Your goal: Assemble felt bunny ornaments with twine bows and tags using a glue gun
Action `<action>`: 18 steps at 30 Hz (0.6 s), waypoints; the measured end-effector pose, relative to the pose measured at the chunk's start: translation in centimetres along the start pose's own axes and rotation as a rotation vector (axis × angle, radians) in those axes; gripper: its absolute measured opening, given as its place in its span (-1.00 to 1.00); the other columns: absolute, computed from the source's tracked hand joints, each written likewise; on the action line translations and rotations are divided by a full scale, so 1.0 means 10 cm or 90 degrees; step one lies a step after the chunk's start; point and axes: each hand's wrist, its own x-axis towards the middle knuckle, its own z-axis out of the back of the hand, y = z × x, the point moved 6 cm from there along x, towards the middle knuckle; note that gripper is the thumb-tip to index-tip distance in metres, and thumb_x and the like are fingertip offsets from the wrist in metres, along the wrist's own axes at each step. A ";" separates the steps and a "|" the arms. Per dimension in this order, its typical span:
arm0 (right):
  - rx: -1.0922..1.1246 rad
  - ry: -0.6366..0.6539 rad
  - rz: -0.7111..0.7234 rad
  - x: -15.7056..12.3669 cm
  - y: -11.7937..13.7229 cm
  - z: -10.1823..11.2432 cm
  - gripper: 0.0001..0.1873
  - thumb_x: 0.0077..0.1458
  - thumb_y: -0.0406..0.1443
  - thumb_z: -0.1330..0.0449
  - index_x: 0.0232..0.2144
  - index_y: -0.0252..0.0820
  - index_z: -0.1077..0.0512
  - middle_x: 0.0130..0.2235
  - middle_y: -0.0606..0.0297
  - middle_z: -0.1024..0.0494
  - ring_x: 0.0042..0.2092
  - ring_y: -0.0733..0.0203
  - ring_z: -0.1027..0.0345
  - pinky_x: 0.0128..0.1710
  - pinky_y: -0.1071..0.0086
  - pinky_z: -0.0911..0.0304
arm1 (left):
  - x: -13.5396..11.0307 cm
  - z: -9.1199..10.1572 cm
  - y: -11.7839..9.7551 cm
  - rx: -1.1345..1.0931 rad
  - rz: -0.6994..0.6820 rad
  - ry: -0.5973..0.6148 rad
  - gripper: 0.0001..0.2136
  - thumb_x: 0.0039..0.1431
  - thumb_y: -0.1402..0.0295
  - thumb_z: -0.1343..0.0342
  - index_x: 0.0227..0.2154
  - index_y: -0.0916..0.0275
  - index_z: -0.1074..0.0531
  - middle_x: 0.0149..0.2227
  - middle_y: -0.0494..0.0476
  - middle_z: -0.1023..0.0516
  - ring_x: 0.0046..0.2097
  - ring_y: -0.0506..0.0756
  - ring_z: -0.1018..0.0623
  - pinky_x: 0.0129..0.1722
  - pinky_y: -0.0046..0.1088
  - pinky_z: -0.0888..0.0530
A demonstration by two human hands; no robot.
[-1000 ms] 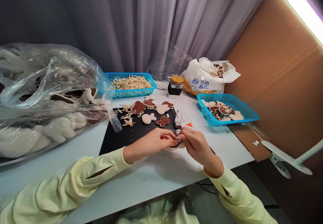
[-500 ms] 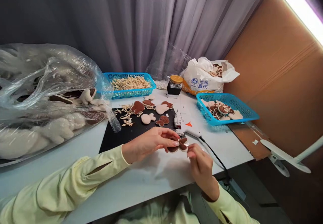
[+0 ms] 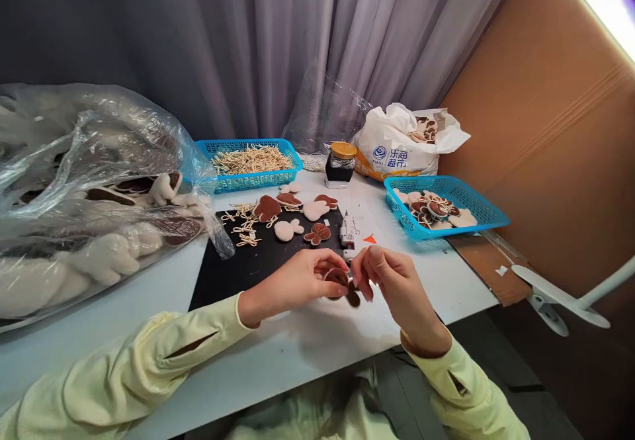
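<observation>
My left hand (image 3: 302, 280) pinches a brown plush rabbit-head piece (image 3: 352, 297) with a pale edge between thumb and fingers, over the front of the table. Just right of it, my right hand (image 3: 394, 284) has its fingers bent together close to the piece's ears; anything in that pinch is hidden. Directly behind my hands stands a white glue gun (image 3: 347, 233), its handle covered by my right hand. On the black mat (image 3: 225, 274) lie several plush rabbit-head pieces (image 3: 317, 233), some brown side up, others cream, alongside small tied cord bows (image 3: 247, 233).
A blue basket of cord bows (image 3: 255, 179) stands at the back left, near a jar with a gold lid (image 3: 342, 162). To the right are a blue basket of plush pieces (image 3: 489, 218) and a white shopping bag (image 3: 391, 139). A large clear plastic bag (image 3: 99, 228) fills the left side.
My right hand has moved up and left, turning beside the rabbit-head piece and covering the glue gun's handle. The piece has tilted in my left hand. The view has shifted slightly.
</observation>
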 end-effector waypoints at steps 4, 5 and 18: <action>0.019 -0.002 -0.107 0.15 -0.17 0.04 -0.46 0.16 0.01 0.02 -0.67 -0.24 -0.27 -0.64 0.41 -0.22 -0.65 0.44 -0.03 -0.63 0.46 0.06 | -0.01 -0.02 -0.04 0.021 -0.056 0.024 -0.77 -0.03 0.46 -0.18 -0.27 0.27 -0.33 -0.34 0.12 -0.55 -0.25 0.10 -0.52 -0.22 -0.34 -0.37; 0.006 -0.011 -0.116 0.19 -0.20 0.07 -0.45 0.14 0.03 0.01 -0.69 -0.23 -0.25 -0.65 0.42 -0.20 -0.64 0.44 -0.01 -0.63 0.46 0.08 | -0.01 -0.01 -0.04 0.030 -0.057 0.023 -0.77 -0.02 0.47 -0.17 -0.26 0.26 -0.32 -0.36 0.10 -0.55 -0.27 0.09 -0.52 -0.23 -0.35 -0.37; -0.158 -0.068 0.074 -0.23 -0.22 0.10 -0.57 0.28 -0.17 0.15 -0.54 -0.20 -0.30 -0.50 0.29 -0.36 -0.52 0.32 -0.15 -0.52 0.39 -0.10 | -0.02 0.06 0.03 -0.271 0.155 -0.008 -0.81 -0.13 0.45 -0.28 -0.41 0.30 -0.43 -0.45 0.00 -0.45 -0.42 -0.08 -0.40 -0.44 -0.58 -0.27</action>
